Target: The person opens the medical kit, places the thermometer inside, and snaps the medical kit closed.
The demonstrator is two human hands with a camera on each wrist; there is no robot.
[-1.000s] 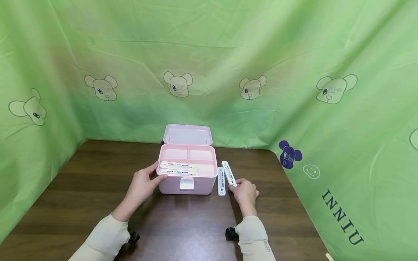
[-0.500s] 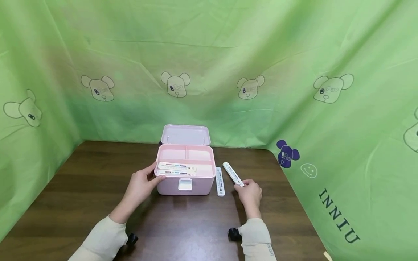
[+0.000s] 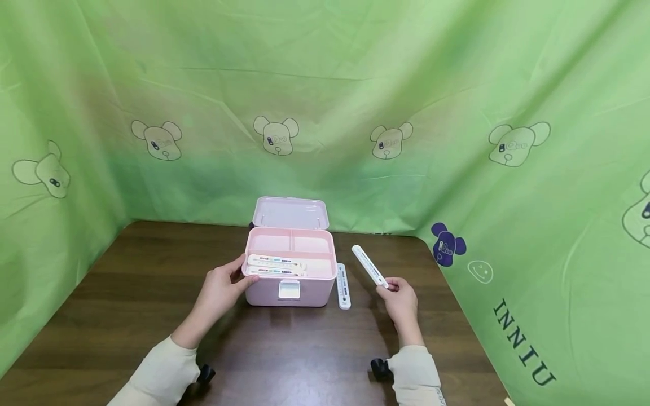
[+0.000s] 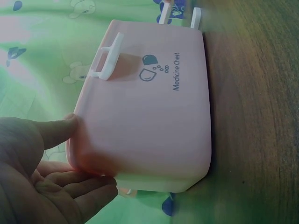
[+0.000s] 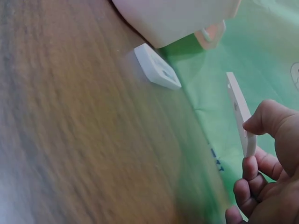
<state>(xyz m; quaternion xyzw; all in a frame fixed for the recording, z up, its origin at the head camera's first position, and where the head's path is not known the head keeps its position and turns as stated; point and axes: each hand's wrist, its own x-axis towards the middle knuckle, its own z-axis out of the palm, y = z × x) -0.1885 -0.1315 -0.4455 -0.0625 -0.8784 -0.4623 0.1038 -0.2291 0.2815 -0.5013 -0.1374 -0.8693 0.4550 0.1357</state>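
The marks on the white stick are too small to read. The front rim of the pink box hides a bit of the nearest stick inside. Both sleeves run off the bottom. From the right wrist, the desk is blurry.

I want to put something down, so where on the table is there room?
There's bare table left of the left hand, and more in front of the pink box, between the sleeves. It's crowded right of the box: a white strip lies there, and the right hand pinches a second strip.
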